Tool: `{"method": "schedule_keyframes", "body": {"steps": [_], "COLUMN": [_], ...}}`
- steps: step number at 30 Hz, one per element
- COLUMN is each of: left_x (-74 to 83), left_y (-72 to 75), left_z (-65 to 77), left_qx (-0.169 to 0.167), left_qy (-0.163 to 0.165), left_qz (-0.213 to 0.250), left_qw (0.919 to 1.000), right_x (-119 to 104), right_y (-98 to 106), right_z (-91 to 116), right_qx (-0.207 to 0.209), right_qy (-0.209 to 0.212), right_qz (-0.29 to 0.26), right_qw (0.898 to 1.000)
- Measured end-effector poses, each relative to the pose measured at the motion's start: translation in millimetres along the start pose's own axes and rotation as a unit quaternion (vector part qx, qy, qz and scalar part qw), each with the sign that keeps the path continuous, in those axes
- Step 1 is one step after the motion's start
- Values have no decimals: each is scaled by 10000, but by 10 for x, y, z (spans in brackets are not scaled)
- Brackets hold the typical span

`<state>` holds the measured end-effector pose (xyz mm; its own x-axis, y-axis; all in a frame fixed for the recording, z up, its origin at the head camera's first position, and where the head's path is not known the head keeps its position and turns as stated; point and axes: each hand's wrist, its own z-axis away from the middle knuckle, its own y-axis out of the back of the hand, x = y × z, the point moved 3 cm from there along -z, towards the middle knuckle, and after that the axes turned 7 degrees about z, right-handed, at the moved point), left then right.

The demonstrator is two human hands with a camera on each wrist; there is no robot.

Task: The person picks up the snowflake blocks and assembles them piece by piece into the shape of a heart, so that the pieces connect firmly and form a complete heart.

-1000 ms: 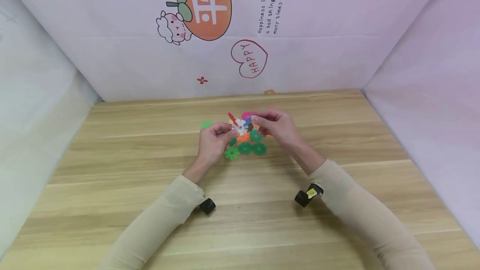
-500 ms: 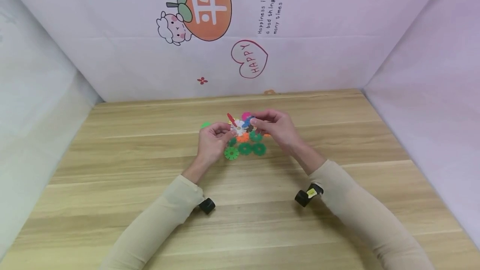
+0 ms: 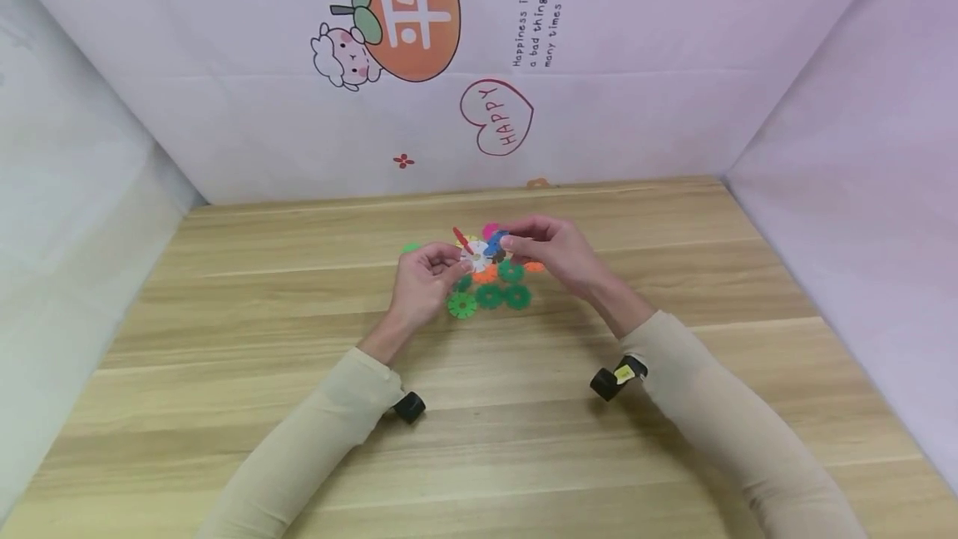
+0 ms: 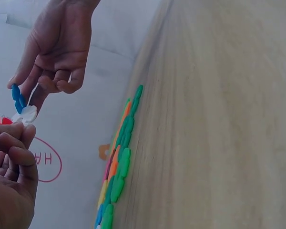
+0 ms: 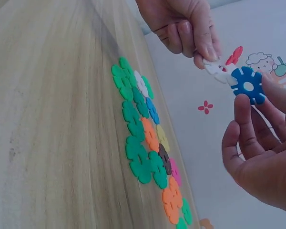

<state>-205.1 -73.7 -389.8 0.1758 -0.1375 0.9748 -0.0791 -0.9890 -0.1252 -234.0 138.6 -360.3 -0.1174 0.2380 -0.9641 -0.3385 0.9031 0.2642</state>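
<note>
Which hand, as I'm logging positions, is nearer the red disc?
Left. The left hand pinches a white disc beside the red disc; the right hand is farther off, across that white disc, pinching a blue disc.

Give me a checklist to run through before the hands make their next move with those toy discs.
1. Left hand has the white disc: ok, pinched.
2. Right hand has the blue disc: ok, pinched at its edge.
3. Blue and white meet: ok, edges touch in both wrist views.
4. Blue fully slotted into white: cannot tell.
5. Red disc on white: ok, it sticks out from it.
6. Held pieces raised above the loose discs on the table: ok.
</note>
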Motion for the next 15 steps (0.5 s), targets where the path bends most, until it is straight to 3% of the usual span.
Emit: {"method": "schedule_keyframes", "body": {"steps": [5,8,11,15], "left_x": [35,75,118,136], "left_y": [-22,-15,-6,6], "left_z": [8,0,-10,-3], "left_qx": [-146,-238,-389,-599], "left_qy": [130,174,161,-88], "left_qz": [-48,-165,-356,-566], "left_qw": [9998,9994,9985,9966], "right_x": [-23,-82,-177,-280], "right_y": [52,78,83,75], "right_z": [77,124,143,176], "right_qx": [82,241,469,688], "right_qy": [1038,1774,2703,3872], "right_qz": [702,1406,2323,3350], "right_qw": [9921,9737,9332,8562]}}
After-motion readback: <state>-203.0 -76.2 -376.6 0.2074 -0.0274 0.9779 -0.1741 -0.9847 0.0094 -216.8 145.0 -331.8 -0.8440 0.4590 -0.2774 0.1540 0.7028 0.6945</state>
